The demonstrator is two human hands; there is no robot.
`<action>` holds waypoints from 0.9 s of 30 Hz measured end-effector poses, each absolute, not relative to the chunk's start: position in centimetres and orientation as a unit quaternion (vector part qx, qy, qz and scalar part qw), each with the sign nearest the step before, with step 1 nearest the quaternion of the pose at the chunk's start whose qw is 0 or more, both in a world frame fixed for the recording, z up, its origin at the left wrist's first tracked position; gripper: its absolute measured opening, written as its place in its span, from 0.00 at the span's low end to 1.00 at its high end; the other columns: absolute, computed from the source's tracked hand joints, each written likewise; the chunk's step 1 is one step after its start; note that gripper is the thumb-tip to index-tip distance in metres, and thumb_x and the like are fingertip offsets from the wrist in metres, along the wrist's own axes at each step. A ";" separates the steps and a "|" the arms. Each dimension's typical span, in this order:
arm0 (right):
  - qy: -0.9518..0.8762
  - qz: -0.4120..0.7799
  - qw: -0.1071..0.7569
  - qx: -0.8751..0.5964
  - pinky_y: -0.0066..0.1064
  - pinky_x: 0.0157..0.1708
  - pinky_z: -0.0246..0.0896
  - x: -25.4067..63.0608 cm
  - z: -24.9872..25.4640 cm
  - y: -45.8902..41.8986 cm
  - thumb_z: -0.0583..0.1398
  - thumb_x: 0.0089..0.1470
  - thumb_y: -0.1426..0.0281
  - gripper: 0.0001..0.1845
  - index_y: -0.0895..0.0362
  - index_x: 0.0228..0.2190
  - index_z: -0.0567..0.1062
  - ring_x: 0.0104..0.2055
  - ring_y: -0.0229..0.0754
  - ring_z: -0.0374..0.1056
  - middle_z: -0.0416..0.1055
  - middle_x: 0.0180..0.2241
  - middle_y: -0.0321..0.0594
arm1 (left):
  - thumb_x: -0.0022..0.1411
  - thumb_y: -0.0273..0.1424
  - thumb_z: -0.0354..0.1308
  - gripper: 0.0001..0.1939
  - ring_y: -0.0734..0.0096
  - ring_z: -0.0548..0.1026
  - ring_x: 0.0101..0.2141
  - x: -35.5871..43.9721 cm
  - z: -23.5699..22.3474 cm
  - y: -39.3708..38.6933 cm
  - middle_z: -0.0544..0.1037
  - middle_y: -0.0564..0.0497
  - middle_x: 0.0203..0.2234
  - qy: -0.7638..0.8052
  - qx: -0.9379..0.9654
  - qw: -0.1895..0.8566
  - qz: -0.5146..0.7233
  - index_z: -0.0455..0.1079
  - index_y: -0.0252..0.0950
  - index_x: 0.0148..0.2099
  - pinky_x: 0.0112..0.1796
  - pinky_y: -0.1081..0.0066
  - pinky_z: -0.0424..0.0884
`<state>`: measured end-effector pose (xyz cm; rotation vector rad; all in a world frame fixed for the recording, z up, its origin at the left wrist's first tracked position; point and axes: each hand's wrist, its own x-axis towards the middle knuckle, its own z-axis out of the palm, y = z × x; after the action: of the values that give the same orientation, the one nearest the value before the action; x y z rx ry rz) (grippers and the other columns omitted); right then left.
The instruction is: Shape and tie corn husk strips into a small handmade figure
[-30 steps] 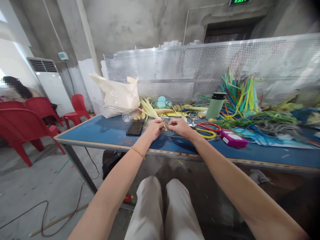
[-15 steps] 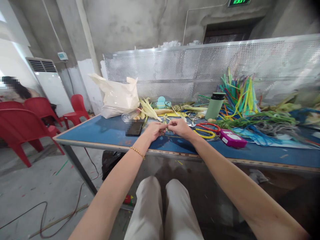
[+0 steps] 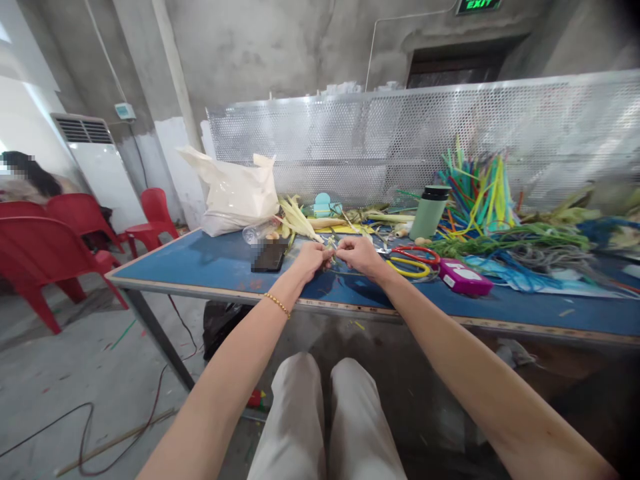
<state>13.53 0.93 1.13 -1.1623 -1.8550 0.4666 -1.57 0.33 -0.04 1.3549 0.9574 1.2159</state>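
Closer together than a second ago, the fingertips of the left hand [image 3: 314, 259] and the right hand [image 3: 358, 256] now nearly meet; the left sits slightly lower, uncovering the tip of the pale husk [image 3: 299, 219] behind it. Both hands have curled fingers, thumb and forefinger pinching a thin plant strip [image 3: 331, 242], which is in front and to the left of the green bottle [image 3: 429, 215]. Its finer detail is too small to tell.

Directly in front of the bottle, just beside the right wrist, lie scissors [image 3: 419, 249] with red and yellow handles. Nearer the front edge and right of the bottle is a purple box [image 3: 465, 277]; its pale print and small white label cannot be read. Behind the bottle, to its right, stands a bundle of coloured strips [image 3: 493, 190]. Well left of it on the blue table [image 3: 185, 261] are a dark phone [image 3: 273, 255] and a cream bag [image 3: 241, 193]. Marks along the table's front edge are illegible. High above the bottle, towards the right, a green sign [image 3: 479, 5] reads "EXIT".
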 end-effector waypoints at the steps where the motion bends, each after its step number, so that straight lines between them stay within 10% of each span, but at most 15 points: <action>1: -0.740 0.184 0.441 -0.473 0.27 0.20 0.51 13.5 1.2 0.9 0.59 0.40 0.65 0.08 0.57 0.18 0.70 0.17 0.35 0.58 0.63 0.13 0.32 | 0.58 0.32 0.67 0.21 0.79 0.63 0.13 -1.6 0.0 0.3 0.66 0.53 0.11 0.401 0.567 0.512 0.506 0.63 0.32 0.19 0.19 0.74 0.56; 11: -0.686 0.286 0.492 -0.453 0.26 0.17 0.46 13.8 2.0 0.1 0.60 0.38 0.66 0.08 0.57 0.17 0.70 0.15 0.31 0.53 0.61 0.12 0.31 | 0.52 0.21 0.67 0.13 0.79 0.67 0.17 -2.0 0.1 0.3 0.70 0.53 0.17 0.326 0.554 0.571 0.511 0.65 0.32 0.24 0.20 0.76 0.58; 27: -0.773 0.113 0.419 -0.462 0.27 0.25 0.56 13.9 1.1 0.9 0.59 0.40 0.67 0.07 0.58 0.20 0.74 0.24 0.38 0.65 0.72 0.19 0.38 | 0.45 0.25 0.72 0.14 0.76 0.70 0.19 -1.9 0.0 0.2 0.71 0.52 0.16 0.355 0.539 0.561 0.519 0.67 0.31 0.22 0.25 0.74 0.65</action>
<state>13.88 0.87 1.14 -1.1578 -1.9389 0.2832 -1.94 0.20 0.02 1.2687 0.8352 1.2222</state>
